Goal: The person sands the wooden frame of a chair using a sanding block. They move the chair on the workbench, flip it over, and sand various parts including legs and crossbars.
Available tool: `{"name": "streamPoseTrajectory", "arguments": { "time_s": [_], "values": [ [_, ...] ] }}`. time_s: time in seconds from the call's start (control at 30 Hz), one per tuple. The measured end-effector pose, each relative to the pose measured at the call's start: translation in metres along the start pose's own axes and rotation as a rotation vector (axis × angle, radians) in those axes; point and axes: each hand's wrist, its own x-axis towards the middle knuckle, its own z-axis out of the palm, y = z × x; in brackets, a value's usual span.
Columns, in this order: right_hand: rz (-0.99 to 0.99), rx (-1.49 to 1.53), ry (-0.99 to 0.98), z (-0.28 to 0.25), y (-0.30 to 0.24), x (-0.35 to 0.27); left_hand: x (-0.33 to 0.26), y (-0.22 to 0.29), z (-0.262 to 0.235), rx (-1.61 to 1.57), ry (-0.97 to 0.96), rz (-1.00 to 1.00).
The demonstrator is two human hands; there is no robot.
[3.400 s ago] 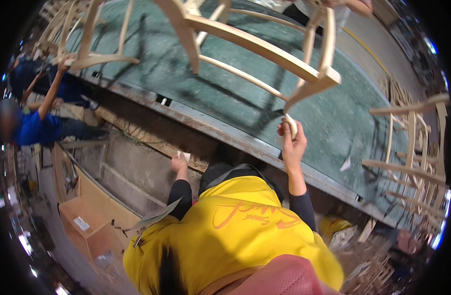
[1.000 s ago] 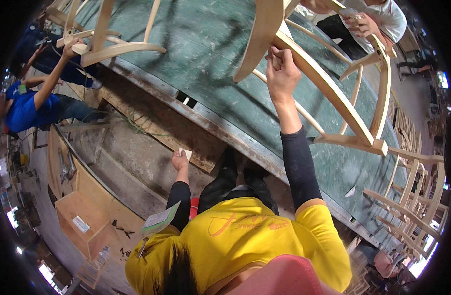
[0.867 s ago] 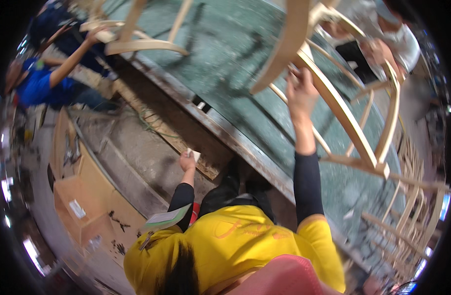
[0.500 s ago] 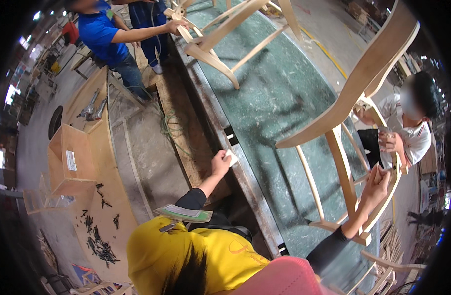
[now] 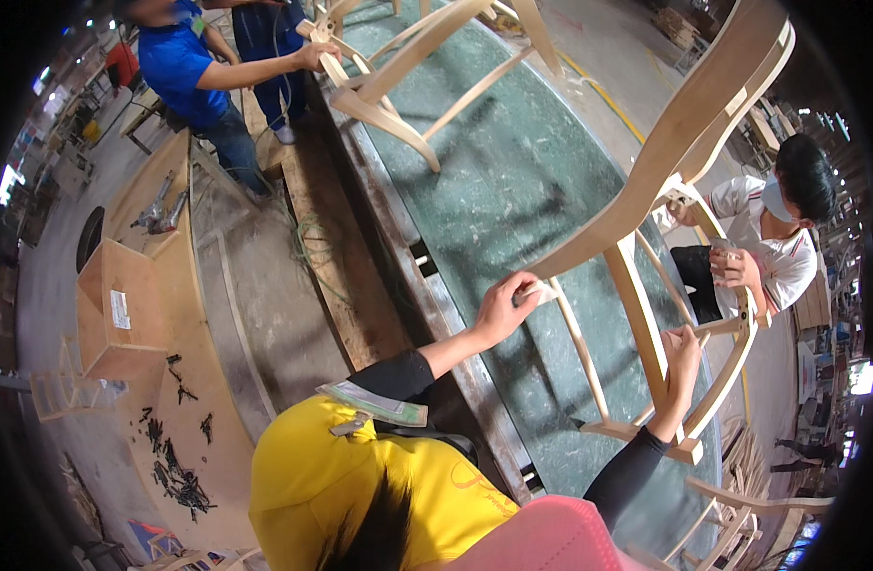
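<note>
A pale wooden chair frame [image 5: 630, 309] lies tipped on the green-topped table, its long curved back leg [image 5: 646, 205] slanting toward me. My left hand [image 5: 505, 309] is closed on a small pale sheet [image 5: 548, 292], which looks like folded sandpaper, right at the low end of that curved leg. On the right, my right hand [image 5: 682, 360] is closed on the frame, at a slim rail beside the curved seat rail [image 5: 731, 376]. The fingers partly hide that rail.
Across the table a person in a white shirt [image 5: 774, 252] handles the same frame. Far left, a person in blue [image 5: 184, 71] holds another chair frame [image 5: 389, 114]. A wooden bench [image 5: 222, 419] with a plywood box [image 5: 122, 309] and dark screws [image 5: 175, 466] stands left.
My left hand has moved right with the pale sheet, from the table's edge to the curved leg's end. My right hand has shifted left, from the curved seat rail to the slim rail.
</note>
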Motion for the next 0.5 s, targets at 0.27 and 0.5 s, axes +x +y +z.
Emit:
{"name": "streamPoseTrajectory", "arguments": {
  "time_s": [0.27,0.5],
  "values": [
    [0.038,0.010,-0.013,0.001,0.006,-0.003,0.020,0.031,0.022,-0.028,-0.019,0.210],
    [0.001,-0.118,0.023,0.017,0.040,0.005,0.017,0.028,0.031,0.004,-0.027,0.203]
  ]
}}
